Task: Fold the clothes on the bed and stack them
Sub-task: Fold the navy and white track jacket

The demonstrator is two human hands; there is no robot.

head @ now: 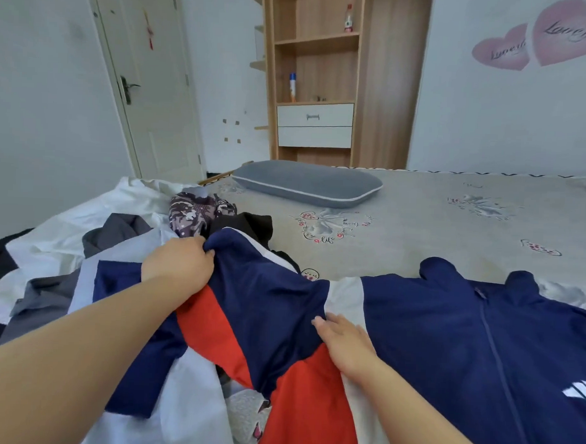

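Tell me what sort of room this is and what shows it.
Most likely a home bedroom: a bed with a printed sheet and a grey pillow, a wooden wardrobe unit with shelves and drawers, and heart decals on the wall.

White walls, a closed door (150, 84), wooden shelving (315, 73), perhaps daylit.

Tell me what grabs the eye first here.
The navy, red and white jacket sprawled across the near bed, with the left hand pinching a fold of it and the right hand flat on it. Behind lie a grey pillow and pink hearts on the right wall.
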